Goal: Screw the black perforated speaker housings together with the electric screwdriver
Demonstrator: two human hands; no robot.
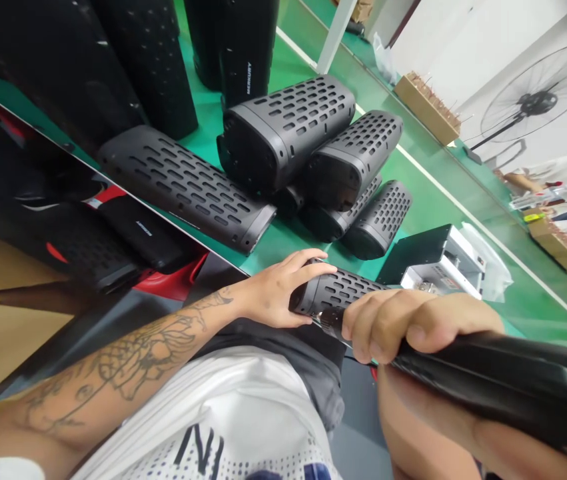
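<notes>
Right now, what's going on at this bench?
The camera wearer's left hand holds one end of a dark grey, slotted casing. Their right hand grips a long, black, handheld driver, its tip at the casing's near edge; contact is too small to confirm. Beyond, similar dark grey, slotted casings lie on the green worktop, some piled.

One black screwdriver (508, 373), at least six slotted housings (346, 287), one fan (538, 103), two cardboard trays (422, 110).

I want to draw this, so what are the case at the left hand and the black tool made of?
The case looks like painted metal or hard plastic, matte dark grey, with neat slots and a dull sheen. The black tool is probably smooth plastic, as soft shiny highlights run along it.
</notes>
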